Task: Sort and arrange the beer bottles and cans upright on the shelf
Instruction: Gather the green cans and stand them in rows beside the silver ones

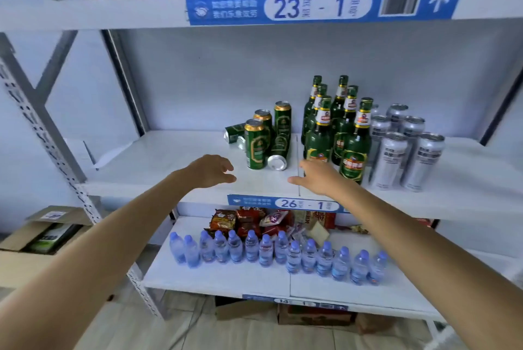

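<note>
On the white middle shelf (pixel 169 157) stand three upright green beer cans (pixel 256 146). Two more green cans lie tipped: one (pixel 278 151) in front with its silver base toward me, one (pixel 234 132) behind at the left. Several green glass beer bottles (pixel 353 148) stand upright to the right, then several silver cans (pixel 424 163). My left hand (pixel 210 170) hovers empty over the shelf just left of the green cans, fingers relaxed. My right hand (pixel 318 178) reaches toward the front bottles, fingers loose, holding nothing.
The shelf below carries a row of small water bottles (pixel 278 250) and red snack packets (pixel 249 222). An open cardboard box (pixel 36 239) sits on the floor at the left. The upper shelf edge (pixel 319 5) and a grey upright post (pixel 42 129) frame the space.
</note>
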{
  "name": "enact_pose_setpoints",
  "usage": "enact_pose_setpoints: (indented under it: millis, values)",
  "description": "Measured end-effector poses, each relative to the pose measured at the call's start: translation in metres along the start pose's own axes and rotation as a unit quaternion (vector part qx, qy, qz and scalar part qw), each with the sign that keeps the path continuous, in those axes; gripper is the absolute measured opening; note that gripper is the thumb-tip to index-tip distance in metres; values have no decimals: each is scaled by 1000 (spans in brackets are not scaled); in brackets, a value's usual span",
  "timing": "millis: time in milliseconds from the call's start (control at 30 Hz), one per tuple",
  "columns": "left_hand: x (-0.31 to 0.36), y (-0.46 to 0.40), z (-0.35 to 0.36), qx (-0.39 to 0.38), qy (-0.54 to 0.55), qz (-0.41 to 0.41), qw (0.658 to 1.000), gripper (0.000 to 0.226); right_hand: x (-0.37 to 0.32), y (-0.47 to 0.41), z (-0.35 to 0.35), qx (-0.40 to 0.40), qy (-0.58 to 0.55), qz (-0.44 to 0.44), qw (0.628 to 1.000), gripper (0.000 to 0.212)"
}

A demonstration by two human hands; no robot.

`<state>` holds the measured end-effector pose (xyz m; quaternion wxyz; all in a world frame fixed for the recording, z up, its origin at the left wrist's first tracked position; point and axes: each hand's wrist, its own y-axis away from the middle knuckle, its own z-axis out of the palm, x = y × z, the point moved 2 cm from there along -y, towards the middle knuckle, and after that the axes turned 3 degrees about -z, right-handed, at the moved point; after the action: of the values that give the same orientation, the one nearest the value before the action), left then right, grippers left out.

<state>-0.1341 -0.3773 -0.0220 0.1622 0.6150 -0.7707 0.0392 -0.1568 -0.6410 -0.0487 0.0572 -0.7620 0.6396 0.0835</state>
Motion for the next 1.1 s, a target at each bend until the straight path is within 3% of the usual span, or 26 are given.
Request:
enact_pose_setpoints:
  millis: [67,200,333,567,700,767,933,1033,1100]
  values:
    - [-23,-10,-6,-5,-4,4,1000,44,-15,-19,2,12,-18,19,1000,62]
    - [-53,-41,-18,-10,-1,23,1000,47,-34,-56,9,35,-41,46,997,39]
    - [-55,-75,-27,-15,37,29,999,53,-42,-81,11,31,-28,63,997,44]
    - [-23,-139,-30,-7,130,80,988,59,-21,-141,9,37,-27,98,994,27]
    - [-11,-205,-8,12,158,74,985,107,-1,-178,17,42,-49,124,990,27]
    - [6,-198,-12,27,130,57,990,114,6,-190,22,40,-72,127,988,33]
    - [16,-227,-13,91,82,37,992,83,21,-230,29,62,-160,122,978,34]
    - [2,-236,-23,75,127,57,987,48,20,-250,34,61,-210,114,969,57]
    - [-12,-239,-31,64,143,52,986,42,14,-260,39,59,-233,107,965,66]
